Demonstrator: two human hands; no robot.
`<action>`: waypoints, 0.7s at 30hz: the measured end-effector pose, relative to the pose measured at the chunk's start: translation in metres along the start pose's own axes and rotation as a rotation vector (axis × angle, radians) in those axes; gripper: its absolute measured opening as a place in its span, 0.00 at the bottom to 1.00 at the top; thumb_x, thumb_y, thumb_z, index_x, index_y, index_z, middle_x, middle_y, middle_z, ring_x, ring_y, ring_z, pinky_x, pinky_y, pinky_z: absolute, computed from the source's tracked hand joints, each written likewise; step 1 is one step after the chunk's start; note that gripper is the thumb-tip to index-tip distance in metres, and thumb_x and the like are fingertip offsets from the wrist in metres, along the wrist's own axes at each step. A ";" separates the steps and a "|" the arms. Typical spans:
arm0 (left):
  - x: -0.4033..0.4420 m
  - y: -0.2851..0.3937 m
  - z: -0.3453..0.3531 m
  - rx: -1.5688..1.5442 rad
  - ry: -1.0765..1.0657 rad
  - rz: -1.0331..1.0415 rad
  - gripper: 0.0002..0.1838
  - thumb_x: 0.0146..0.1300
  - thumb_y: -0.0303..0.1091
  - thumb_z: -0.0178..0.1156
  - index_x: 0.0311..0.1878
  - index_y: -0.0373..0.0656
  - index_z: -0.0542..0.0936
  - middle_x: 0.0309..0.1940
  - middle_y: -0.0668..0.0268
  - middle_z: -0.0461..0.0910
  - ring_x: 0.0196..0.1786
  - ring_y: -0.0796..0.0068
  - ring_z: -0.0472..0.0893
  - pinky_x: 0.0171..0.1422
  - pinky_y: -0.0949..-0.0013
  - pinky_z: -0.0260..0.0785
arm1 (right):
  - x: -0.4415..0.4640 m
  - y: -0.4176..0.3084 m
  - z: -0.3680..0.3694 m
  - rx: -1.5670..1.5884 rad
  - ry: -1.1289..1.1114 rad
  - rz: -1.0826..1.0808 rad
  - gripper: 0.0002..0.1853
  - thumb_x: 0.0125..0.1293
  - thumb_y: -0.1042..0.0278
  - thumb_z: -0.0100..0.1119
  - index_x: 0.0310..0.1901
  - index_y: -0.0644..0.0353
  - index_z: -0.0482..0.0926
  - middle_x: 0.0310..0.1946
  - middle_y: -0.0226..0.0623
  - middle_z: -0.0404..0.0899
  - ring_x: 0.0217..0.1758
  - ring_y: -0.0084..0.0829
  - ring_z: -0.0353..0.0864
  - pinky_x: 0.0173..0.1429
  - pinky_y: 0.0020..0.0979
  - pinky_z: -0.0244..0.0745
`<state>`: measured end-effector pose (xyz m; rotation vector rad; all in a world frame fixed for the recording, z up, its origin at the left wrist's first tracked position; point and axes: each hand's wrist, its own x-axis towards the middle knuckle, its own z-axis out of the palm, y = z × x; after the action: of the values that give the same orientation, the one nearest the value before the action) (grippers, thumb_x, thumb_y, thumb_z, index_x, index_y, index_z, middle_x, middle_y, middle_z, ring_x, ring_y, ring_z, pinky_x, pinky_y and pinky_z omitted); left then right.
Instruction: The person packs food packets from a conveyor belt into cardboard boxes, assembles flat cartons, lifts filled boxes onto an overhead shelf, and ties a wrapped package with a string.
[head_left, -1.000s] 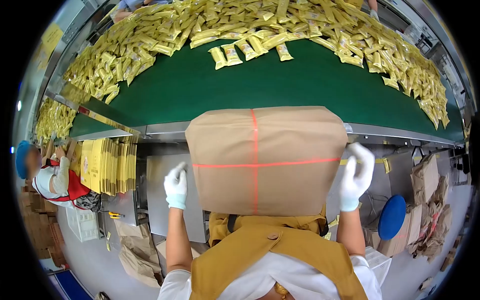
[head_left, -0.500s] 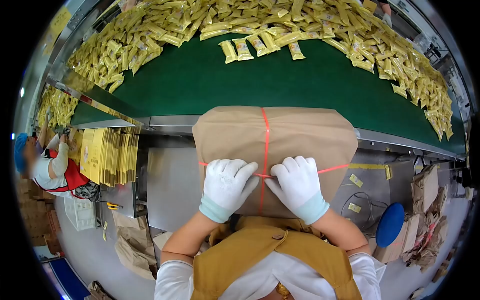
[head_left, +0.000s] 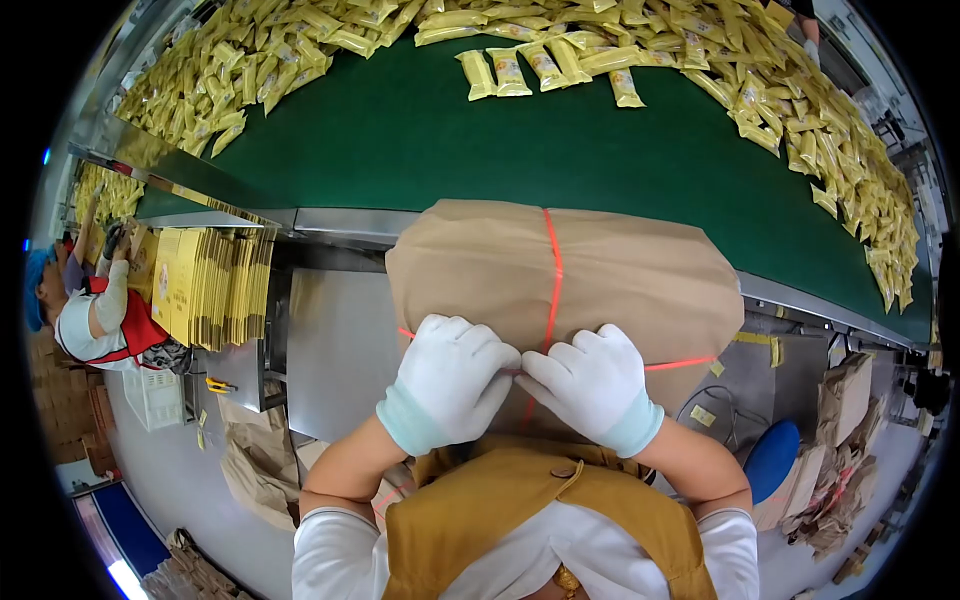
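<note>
A bulky brown paper bundle (head_left: 640, 275) sits in front of me, with a red plastic strap (head_left: 555, 272) crossing it lengthwise and widthwise. My left hand (head_left: 450, 378), in a white knitted glove with a pale green cuff, is closed in a pinch near the strap's crossing. Gloved the same way, my right hand (head_left: 598, 388) pinches from the other side, its thumb and fingertips meeting those of the left. A short bit of strap shows between the fingertips; the crossing itself is mostly covered by the gloves.
Beyond the bundle runs a green conveyor belt (head_left: 350, 150) heaped with yellow packets (head_left: 300, 45). At left, a person in a red vest (head_left: 138, 325) stands beside a stack of flat yellow cartons (head_left: 215, 285). A blue stool (head_left: 772, 460) and brown paper (head_left: 845, 395) are at right.
My two hands have come together until the fingertips meet over the strap crossing. The whole view has shifted slightly, and the bundle's far edge appears a little higher.
</note>
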<state>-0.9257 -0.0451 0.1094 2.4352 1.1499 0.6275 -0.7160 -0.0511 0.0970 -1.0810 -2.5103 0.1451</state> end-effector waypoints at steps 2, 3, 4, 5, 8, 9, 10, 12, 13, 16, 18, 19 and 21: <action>-0.002 -0.004 0.000 -0.065 0.001 0.003 0.09 0.50 0.27 0.67 0.36 0.50 0.82 0.31 0.68 0.78 0.37 0.62 0.77 0.46 0.59 0.64 | -0.005 0.008 0.005 -0.034 0.023 -0.109 0.07 0.53 0.65 0.64 0.35 0.50 0.80 0.21 0.26 0.67 0.25 0.28 0.69 0.32 0.32 0.62; -0.002 -0.004 0.001 -0.058 0.006 0.012 0.08 0.51 0.28 0.66 0.35 0.50 0.82 0.30 0.68 0.77 0.36 0.62 0.77 0.45 0.59 0.63 | -0.008 0.011 0.007 -0.033 0.062 -0.156 0.08 0.53 0.65 0.63 0.36 0.51 0.80 0.22 0.25 0.67 0.25 0.28 0.68 0.31 0.31 0.61; 0.000 -0.004 0.002 -0.052 0.013 0.022 0.06 0.51 0.29 0.66 0.34 0.50 0.82 0.29 0.68 0.77 0.34 0.62 0.76 0.44 0.59 0.63 | -0.010 0.015 0.009 -0.032 0.101 -0.203 0.10 0.53 0.65 0.62 0.38 0.51 0.81 0.22 0.24 0.67 0.25 0.27 0.67 0.30 0.31 0.61; 0.000 -0.004 0.002 -0.047 0.021 0.032 0.05 0.52 0.30 0.65 0.33 0.50 0.82 0.28 0.68 0.77 0.33 0.62 0.75 0.42 0.59 0.62 | -0.011 0.017 0.010 -0.033 0.138 -0.251 0.11 0.53 0.65 0.62 0.40 0.51 0.82 0.23 0.24 0.67 0.25 0.26 0.66 0.30 0.30 0.60; 0.003 -0.003 0.000 -0.044 -0.001 0.051 0.02 0.52 0.31 0.65 0.30 0.49 0.82 0.27 0.69 0.76 0.32 0.63 0.73 0.42 0.59 0.60 | -0.015 0.022 0.012 0.003 0.194 -0.330 0.14 0.45 0.67 0.70 0.38 0.51 0.85 0.29 0.22 0.73 0.25 0.25 0.61 0.26 0.30 0.55; 0.003 -0.003 0.001 -0.034 -0.005 0.054 0.02 0.52 0.32 0.64 0.30 0.49 0.82 0.27 0.69 0.75 0.31 0.63 0.73 0.41 0.59 0.60 | -0.015 0.022 0.012 -0.014 0.206 -0.357 0.13 0.47 0.68 0.67 0.38 0.53 0.84 0.31 0.24 0.75 0.25 0.25 0.62 0.26 0.30 0.56; 0.003 -0.003 0.002 -0.022 -0.009 0.058 0.01 0.52 0.32 0.64 0.29 0.49 0.82 0.26 0.69 0.74 0.31 0.63 0.73 0.41 0.59 0.59 | -0.015 0.022 0.012 -0.031 0.220 -0.384 0.11 0.50 0.68 0.64 0.38 0.54 0.84 0.32 0.25 0.77 0.25 0.25 0.63 0.26 0.29 0.58; 0.002 -0.003 0.003 -0.009 -0.013 0.060 0.01 0.53 0.33 0.64 0.29 0.49 0.82 0.26 0.69 0.74 0.31 0.63 0.72 0.41 0.58 0.58 | -0.015 0.022 0.012 -0.028 0.243 -0.420 0.11 0.51 0.69 0.61 0.38 0.56 0.84 0.35 0.27 0.80 0.25 0.24 0.64 0.26 0.29 0.59; 0.001 -0.004 0.003 -0.009 -0.015 0.060 0.01 0.53 0.33 0.64 0.29 0.49 0.82 0.26 0.69 0.73 0.31 0.63 0.72 0.40 0.58 0.58 | -0.015 0.022 0.012 -0.009 0.251 -0.426 0.11 0.51 0.69 0.61 0.38 0.57 0.85 0.37 0.28 0.81 0.25 0.24 0.65 0.26 0.29 0.59; 0.002 -0.003 0.003 -0.009 -0.005 0.055 0.01 0.52 0.33 0.64 0.28 0.50 0.82 0.25 0.69 0.73 0.30 0.63 0.71 0.40 0.58 0.57 | -0.019 0.025 0.015 0.011 0.271 -0.441 0.12 0.50 0.70 0.62 0.38 0.58 0.85 0.39 0.27 0.81 0.25 0.24 0.65 0.26 0.29 0.60; 0.003 -0.001 0.004 -0.018 0.018 0.047 0.01 0.51 0.33 0.63 0.27 0.50 0.81 0.24 0.69 0.72 0.30 0.64 0.71 0.39 0.59 0.57 | -0.021 0.025 0.014 0.056 0.250 -0.406 0.11 0.51 0.70 0.64 0.38 0.58 0.85 0.38 0.27 0.81 0.25 0.24 0.66 0.27 0.30 0.60; 0.002 -0.001 0.005 -0.027 0.033 0.044 0.01 0.50 0.32 0.63 0.26 0.50 0.80 0.24 0.69 0.72 0.30 0.64 0.71 0.39 0.59 0.57 | -0.022 0.023 0.011 0.100 0.226 -0.364 0.11 0.51 0.70 0.65 0.38 0.57 0.85 0.37 0.26 0.80 0.25 0.24 0.66 0.27 0.30 0.59; 0.002 0.000 0.006 -0.036 0.049 0.041 0.03 0.49 0.31 0.63 0.23 0.49 0.78 0.23 0.68 0.71 0.29 0.64 0.70 0.39 0.60 0.56 | -0.024 0.021 0.004 0.192 0.171 -0.307 0.10 0.51 0.69 0.67 0.37 0.55 0.85 0.35 0.26 0.79 0.25 0.24 0.67 0.28 0.31 0.59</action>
<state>-0.9210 -0.0441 0.1050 2.4315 1.1005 0.7176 -0.6885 -0.0530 0.0805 -0.5987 -2.4137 0.1916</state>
